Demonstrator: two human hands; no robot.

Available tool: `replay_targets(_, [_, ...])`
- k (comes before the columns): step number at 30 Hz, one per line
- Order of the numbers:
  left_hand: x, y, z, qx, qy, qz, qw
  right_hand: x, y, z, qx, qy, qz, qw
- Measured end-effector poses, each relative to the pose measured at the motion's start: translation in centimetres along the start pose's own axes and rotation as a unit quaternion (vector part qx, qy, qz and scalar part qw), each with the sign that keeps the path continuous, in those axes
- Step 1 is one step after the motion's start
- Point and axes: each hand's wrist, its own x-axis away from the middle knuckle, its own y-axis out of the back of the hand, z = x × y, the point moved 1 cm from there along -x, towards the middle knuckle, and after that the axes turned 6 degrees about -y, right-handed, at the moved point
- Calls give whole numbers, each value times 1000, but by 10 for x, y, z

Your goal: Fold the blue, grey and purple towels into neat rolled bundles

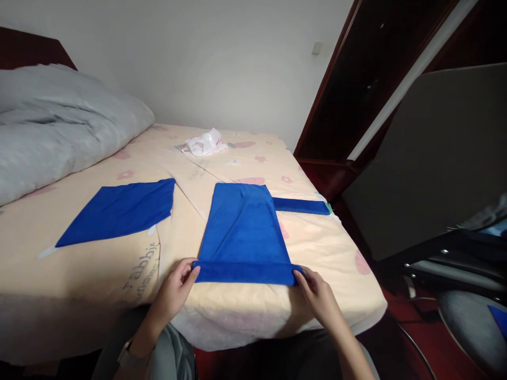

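1. The bed (237, 311) is covered by a cream sheet printed with pink flowers, and the word "rabbit" is read near its front edge.
2. A grey duvet (59, 126) is heaped at the far left of the bed, against the dark headboard.
3. A grey panel (435, 158) is seen tilted at the right, off the bed and well apart from the hands.
4. The cloth (243, 227), blue, is spread flat on the sheet near the front edge, about the middle of the bed. Its near edge is turned over into a narrow band that runs from hand to hand.
5. A second cloth (122, 211), also blue, is laid flat to the left, apart from the first.
6. A blue strip (301, 205) is seen beside the far right corner of the cloth, reaching to the bed's right edge; whether the two are joined cannot be told.
7. The left hand (174, 290) is closed on the left end of the folded band, which is pinched between thumb and fingers.
8. The right hand (319, 295) is closed in the same way on the right end of the band.
9. A crumpled white bag (204, 142) is left at the far side of the bed.
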Motion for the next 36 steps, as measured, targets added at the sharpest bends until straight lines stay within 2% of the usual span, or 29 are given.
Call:
replay_targets(2, [3, 0, -1, -21, 10, 20, 1000, 3, -1, -3, 35, -7, 22, 999])
replay_targets(5, [5, -1, -2, -144, -3, 23, 989, 2, -4, 0, 117, -10, 8, 993])
replay_targets(8, [4, -1, -5, -244, -67, -23, 967, 0, -5, 7, 165, 23, -48, 985])
replay_targets(12, [2, 2, -11, -256, -154, -44, 953, 2, 1, 16, 160, 102, -104, 976])
replay_targets(14, [4, 6, -15, -238, -207, -11, 949, 7, 7, 21, 141, 144, -96, 975])
replay_targets(17, [8, 9, -19, -202, -248, 95, 943, 14, 13, 26, 128, 186, 6, 974])
replay_targets(19, [9, 9, -18, -192, -239, 138, 942, 15, 14, 26, 131, 192, 83, 969])
replay_targets(21, [8, 10, -13, -189, -221, 129, 948, 12, 13, 23, 116, 180, 107, 971])
replay_targets(25, [2, 11, -2, -168, -190, 101, 962, 4, 11, 12, 15, 98, 85, 991])
replay_targets(29, [0, 14, 3, -137, -157, 102, 973, 2, 10, 5, -67, 5, 89, 994])
replay_targets(33, [-2, 12, 6, -104, -136, 85, 982, 0, 8, 6, -73, -21, 73, 994])
replay_targets(36, [-6, 2, 7, -86, -105, 38, 990, -8, 0, 11, -59, -30, 40, 997])
